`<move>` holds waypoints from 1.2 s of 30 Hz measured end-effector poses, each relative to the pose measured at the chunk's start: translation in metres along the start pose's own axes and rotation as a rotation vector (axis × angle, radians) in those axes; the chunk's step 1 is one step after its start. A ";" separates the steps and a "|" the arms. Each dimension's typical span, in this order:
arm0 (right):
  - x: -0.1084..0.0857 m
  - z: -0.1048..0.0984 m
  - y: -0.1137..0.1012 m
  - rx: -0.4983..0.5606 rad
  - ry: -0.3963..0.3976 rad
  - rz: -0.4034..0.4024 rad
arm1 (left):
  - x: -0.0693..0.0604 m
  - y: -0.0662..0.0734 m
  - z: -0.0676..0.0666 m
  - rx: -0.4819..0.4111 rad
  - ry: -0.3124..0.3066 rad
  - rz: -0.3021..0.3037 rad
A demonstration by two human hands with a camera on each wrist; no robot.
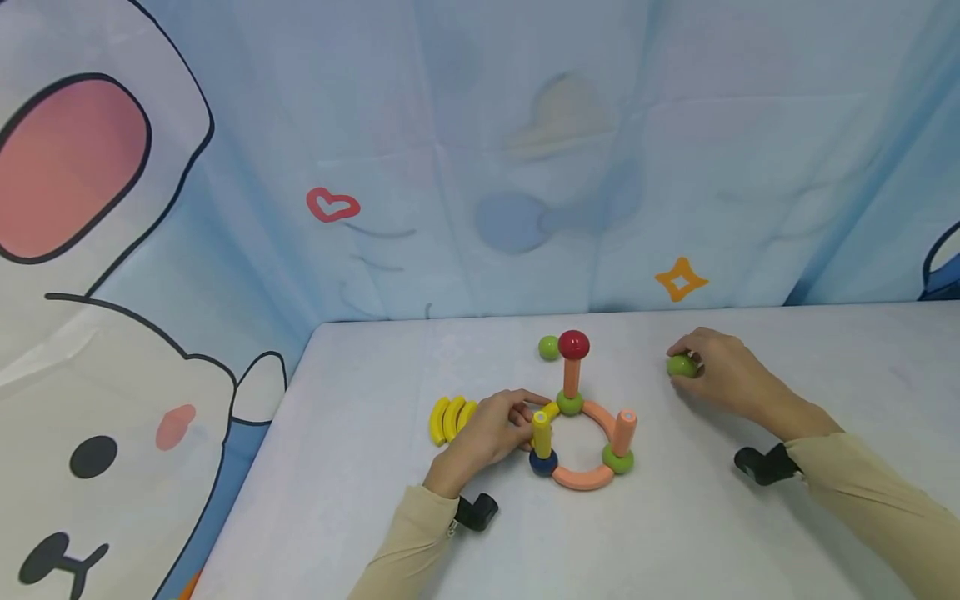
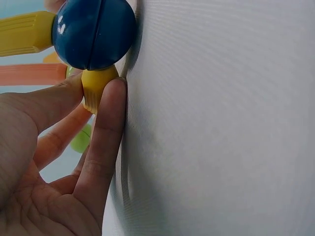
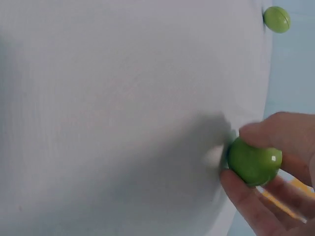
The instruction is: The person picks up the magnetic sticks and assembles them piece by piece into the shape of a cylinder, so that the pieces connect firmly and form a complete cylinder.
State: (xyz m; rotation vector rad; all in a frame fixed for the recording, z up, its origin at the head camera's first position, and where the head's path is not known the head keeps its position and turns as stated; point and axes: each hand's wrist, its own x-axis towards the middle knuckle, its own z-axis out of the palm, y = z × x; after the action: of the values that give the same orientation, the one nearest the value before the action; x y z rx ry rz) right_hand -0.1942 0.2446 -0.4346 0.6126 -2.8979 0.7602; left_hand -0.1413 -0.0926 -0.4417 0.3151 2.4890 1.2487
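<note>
A ring of curved pieces and balls lies on the table, with orange curved pieces [image 1: 583,478] along its front and right. My left hand [image 1: 491,429] pinches the yellow curved piece [image 2: 97,83] beside the dark blue ball [image 2: 94,32] at the ring's left. A yellow rod [image 1: 542,435] stands on that blue ball. At the ring's back, an orange rod [image 1: 572,379] topped by a red ball [image 1: 573,344] rises from a green ball [image 1: 570,403]. Another orange rod [image 1: 624,433] leans slightly on the right green ball [image 1: 618,459]. My right hand [image 1: 723,375] grips a loose green ball [image 3: 255,161] at the table's right.
Several yellow curved pieces [image 1: 452,417] lie side by side left of my left hand. Behind the ring another green ball [image 1: 549,347] sits on the white table [image 1: 375,500]. A blue printed cloth [image 1: 465,100] hangs along the table's back edge.
</note>
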 end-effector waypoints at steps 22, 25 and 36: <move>-0.012 -0.057 -0.052 0.125 0.026 -0.147 | 0.000 0.001 -0.001 0.003 -0.002 0.016; -0.015 -0.072 -0.074 0.139 0.005 -0.245 | -0.001 0.002 -0.002 0.012 -0.003 0.014; -0.022 -0.073 -0.116 0.208 -0.147 -0.545 | 0.000 -0.002 0.000 0.017 -0.001 0.018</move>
State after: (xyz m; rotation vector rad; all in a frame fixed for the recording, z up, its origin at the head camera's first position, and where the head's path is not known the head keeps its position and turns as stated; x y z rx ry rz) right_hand -0.1289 0.1961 -0.3224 1.4526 -2.5736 0.9582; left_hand -0.1416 -0.0931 -0.4433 0.3436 2.5022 1.2346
